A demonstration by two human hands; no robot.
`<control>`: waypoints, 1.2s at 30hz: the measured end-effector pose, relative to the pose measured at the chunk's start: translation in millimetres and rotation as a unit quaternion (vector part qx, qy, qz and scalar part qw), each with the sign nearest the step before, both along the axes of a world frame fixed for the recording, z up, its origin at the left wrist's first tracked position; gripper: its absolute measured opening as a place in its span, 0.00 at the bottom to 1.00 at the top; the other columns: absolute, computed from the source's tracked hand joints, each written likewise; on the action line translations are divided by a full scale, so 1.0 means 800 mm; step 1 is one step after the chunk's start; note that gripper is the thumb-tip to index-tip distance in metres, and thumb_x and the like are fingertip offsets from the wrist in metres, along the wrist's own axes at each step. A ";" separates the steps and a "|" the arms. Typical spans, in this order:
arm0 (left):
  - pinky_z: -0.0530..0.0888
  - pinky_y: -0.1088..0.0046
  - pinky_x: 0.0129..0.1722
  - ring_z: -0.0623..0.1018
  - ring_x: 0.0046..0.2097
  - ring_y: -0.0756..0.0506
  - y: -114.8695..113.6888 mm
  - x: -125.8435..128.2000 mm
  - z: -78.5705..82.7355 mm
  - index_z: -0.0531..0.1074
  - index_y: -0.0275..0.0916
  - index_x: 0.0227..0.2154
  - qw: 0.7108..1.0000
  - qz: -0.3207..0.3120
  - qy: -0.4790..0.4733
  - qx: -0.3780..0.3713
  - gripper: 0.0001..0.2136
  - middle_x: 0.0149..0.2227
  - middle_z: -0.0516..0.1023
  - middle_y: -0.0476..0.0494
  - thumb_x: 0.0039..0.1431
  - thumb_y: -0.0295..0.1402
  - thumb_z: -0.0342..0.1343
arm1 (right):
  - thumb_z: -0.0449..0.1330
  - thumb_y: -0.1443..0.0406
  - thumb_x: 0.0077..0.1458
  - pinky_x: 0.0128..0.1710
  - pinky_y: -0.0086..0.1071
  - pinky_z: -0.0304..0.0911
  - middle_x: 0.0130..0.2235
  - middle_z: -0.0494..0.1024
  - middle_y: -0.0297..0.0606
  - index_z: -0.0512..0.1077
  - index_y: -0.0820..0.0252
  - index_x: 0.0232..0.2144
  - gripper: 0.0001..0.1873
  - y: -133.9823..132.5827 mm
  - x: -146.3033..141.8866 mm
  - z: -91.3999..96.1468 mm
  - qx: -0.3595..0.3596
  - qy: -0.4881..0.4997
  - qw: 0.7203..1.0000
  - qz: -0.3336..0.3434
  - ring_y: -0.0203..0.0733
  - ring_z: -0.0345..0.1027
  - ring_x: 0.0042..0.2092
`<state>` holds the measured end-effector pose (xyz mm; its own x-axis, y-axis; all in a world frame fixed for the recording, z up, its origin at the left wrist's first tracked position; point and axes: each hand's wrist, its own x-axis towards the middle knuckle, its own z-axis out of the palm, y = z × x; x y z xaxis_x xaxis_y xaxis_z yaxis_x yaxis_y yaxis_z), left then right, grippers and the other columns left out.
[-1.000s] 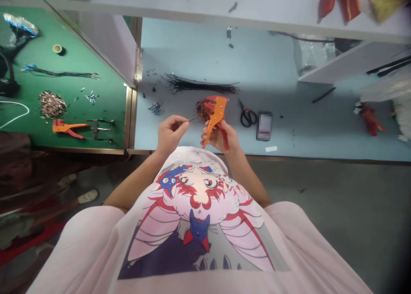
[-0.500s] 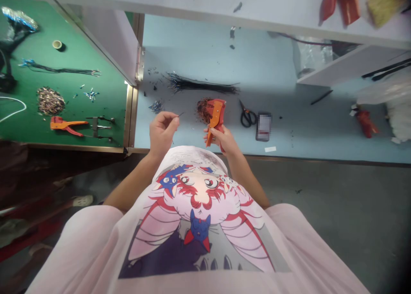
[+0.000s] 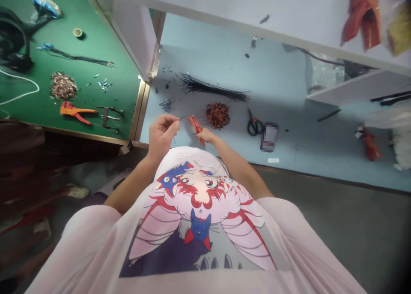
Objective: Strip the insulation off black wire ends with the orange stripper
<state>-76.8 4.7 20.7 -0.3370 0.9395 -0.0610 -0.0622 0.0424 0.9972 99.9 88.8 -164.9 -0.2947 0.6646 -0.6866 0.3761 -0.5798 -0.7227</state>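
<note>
My left hand [image 3: 163,133] is closed in a pinch on a thin dark wire [image 3: 182,117], whose short end sticks out past the fingertips. Red-orange wire strippers [image 3: 194,124] are gripped in my right hand [image 3: 207,135], their head just right of the wire end and apart from it. A heap of coppery scraps [image 3: 217,115] lies on the blue mat beyond my right hand. Farther back stretches a bundle of black wires [image 3: 213,88]. A small pile of blue-and-silver terminals [image 3: 166,104] is beyond my left hand.
Black-handled scissors [image 3: 253,124] and a phone [image 3: 269,137] lie to the right. A shelf [image 3: 231,7] overhangs the back. On the green table at left are other wire strippers [image 3: 77,112] and a scrap heap [image 3: 63,86]. A metal-edged divider [image 3: 141,109] separates the surfaces.
My right hand has swung the wire strippers left and turned them toward the wire end, uncovering the scrap heap. My left hand keeps its pinch. The whole view has shifted and tilted slightly.
</note>
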 end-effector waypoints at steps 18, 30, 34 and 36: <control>0.71 0.76 0.33 0.74 0.29 0.53 0.013 0.023 -0.012 0.70 0.38 0.31 0.999 -0.039 0.011 -0.032 0.04 0.25 0.75 0.50 0.53 0.32 0.58 | 0.64 0.63 0.43 0.38 0.37 0.71 0.46 0.74 0.41 0.65 0.56 0.44 0.24 -0.048 0.098 0.114 0.042 0.198 0.969 -0.144 0.44 0.71 0.44; 0.67 0.78 0.28 0.70 0.27 0.54 0.011 0.031 0.008 0.72 0.38 0.31 0.966 -0.054 0.239 0.087 0.02 0.28 0.73 0.50 0.55 0.30 0.56 | 0.64 0.58 0.52 0.34 0.37 0.72 0.36 0.73 0.41 0.68 0.63 0.45 0.21 -0.088 0.085 0.231 0.011 0.341 0.940 -0.017 0.42 0.71 0.36; 0.64 0.78 0.25 0.66 0.25 0.55 0.007 0.026 0.009 0.72 0.38 0.29 0.963 -0.045 0.253 0.084 0.01 0.25 0.71 0.51 0.53 0.29 0.57 | 0.64 0.59 0.52 0.31 0.35 0.72 0.35 0.73 0.40 0.68 0.64 0.44 0.20 -0.087 0.081 0.236 0.014 0.346 0.938 0.011 0.41 0.70 0.35; 0.64 0.78 0.25 0.66 0.25 0.55 0.006 0.025 0.009 0.72 0.38 0.28 0.962 -0.043 0.256 0.088 0.01 0.24 0.71 0.52 0.53 0.29 0.57 | 0.64 0.60 0.52 0.29 0.33 0.71 0.33 0.72 0.39 0.68 0.64 0.42 0.17 -0.085 0.080 0.237 0.021 0.342 0.939 0.020 0.39 0.70 0.33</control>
<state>-57.0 9.6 27.7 -0.2008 0.9461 0.2540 0.4348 -0.1463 0.8886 163.5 20.5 24.7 -0.6820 0.6661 -0.3018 -0.1633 -0.5410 -0.8250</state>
